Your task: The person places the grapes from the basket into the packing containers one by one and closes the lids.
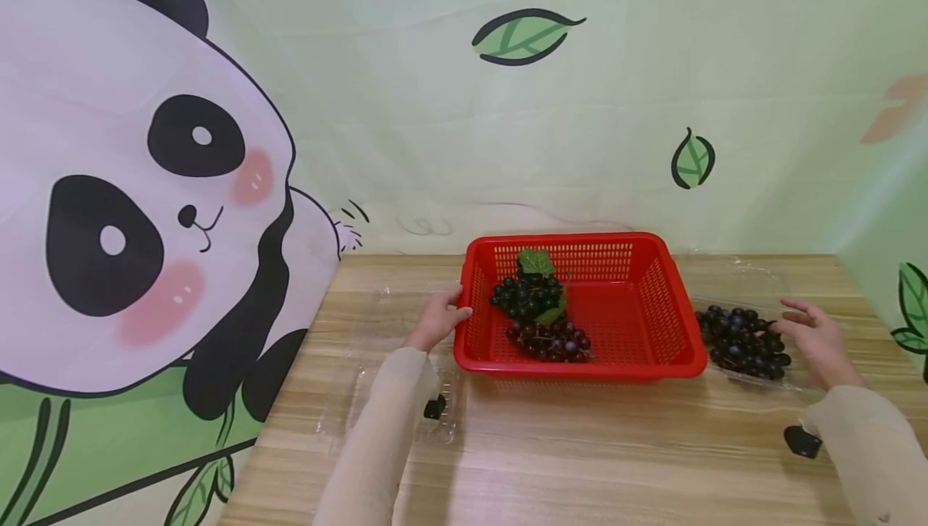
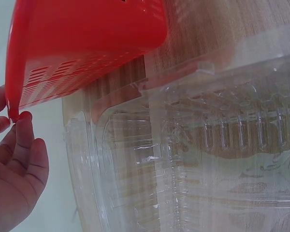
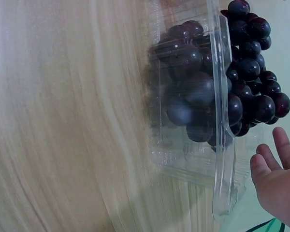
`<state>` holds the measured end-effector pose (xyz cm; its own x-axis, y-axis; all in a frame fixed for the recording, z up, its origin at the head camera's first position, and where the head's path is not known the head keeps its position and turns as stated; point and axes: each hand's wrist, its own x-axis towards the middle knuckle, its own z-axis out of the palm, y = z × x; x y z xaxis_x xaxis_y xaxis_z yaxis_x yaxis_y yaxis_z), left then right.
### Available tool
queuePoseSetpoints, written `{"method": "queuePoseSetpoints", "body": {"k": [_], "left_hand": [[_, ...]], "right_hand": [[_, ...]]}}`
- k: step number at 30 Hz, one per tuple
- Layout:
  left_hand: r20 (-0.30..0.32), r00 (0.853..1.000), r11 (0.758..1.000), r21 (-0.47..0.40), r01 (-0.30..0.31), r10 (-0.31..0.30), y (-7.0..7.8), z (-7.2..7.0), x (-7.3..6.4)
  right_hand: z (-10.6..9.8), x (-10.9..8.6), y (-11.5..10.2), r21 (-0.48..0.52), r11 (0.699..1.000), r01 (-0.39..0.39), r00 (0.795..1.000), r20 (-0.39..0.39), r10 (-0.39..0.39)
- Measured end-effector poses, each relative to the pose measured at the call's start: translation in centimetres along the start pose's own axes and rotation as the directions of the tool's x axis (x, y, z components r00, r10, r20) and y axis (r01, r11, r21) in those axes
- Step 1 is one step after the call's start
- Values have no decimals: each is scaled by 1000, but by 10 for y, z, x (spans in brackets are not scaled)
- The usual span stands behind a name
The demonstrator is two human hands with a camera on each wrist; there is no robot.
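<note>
A red plastic basket (image 1: 623,312) with slotted walls stands mid-table. My left hand (image 1: 437,320) pinches its left rim between thumb and fingers, also seen in the left wrist view. Inside the basket's left half lie dark grapes (image 1: 547,341) and another dark bunch with green leaves (image 1: 536,262). Right of the basket, a clear plastic clamshell box (image 3: 224,179) holds a dark bunch of grapes (image 1: 743,345) heaped above its rim. My right hand (image 1: 819,341) is at the box's right side with fingers spread; the right wrist view shows it apart from the grapes.
A second clear clamshell box (image 2: 130,164) lies open on the wooden table (image 1: 551,461), left of the basket and partly under my left forearm. Behind the table hangs a pale green backdrop (image 1: 406,107) with a panda and leaves.
</note>
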<state>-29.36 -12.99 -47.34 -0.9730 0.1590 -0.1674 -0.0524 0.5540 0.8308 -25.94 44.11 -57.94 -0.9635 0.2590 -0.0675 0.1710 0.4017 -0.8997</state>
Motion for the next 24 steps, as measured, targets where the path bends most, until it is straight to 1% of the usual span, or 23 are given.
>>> {"method": "queuePoseSetpoints", "body": {"k": [3,8,10,14,15,16,18,20,21,22,24], "left_hand": [[5,1000,1000,-9,-9,9,0,0,0],[1,1000,999,-40,-8,8,-1,0,-1],[1,1000,999,-48,-9,9,-1,0,-1],[3,1000,998,-54,-14,14,-3,1,0],[4,1000,998,-57,-16,16,-3,1,0],[5,1000,998,-59,-17,17,-4,1,0],[4,1000,998,-64,-20,20,-4,1,0],[4,1000,997,-70,-19,19,-5,2,0],[1,1000,997,-71,-15,15,-5,2,-1],[-1,1000,997,-72,-8,8,-6,2,-1],[-5,1000,997,-73,2,-3,-6,3,-2]], "right_hand": [[-3,-13,-16,7,1000,16,1000,-24,-16],[-4,-45,-55,1,1000,22,999,-45,-22],[-3,-53,-65,7,1000,-4,998,-59,5],[-5,-60,-71,-2,999,-48,998,-44,48],[-5,-60,-70,3,997,-72,996,-50,72],[-6,-60,-69,-18,998,-66,997,-28,65],[-9,-61,-67,-23,998,-62,998,-7,62],[-10,-63,-67,-50,997,-57,998,13,57],[-11,-63,-66,-64,996,-56,998,26,58],[-12,-65,-66,-75,996,-41,997,55,45],[-13,-67,-66,-104,994,-40,996,78,49]]}}
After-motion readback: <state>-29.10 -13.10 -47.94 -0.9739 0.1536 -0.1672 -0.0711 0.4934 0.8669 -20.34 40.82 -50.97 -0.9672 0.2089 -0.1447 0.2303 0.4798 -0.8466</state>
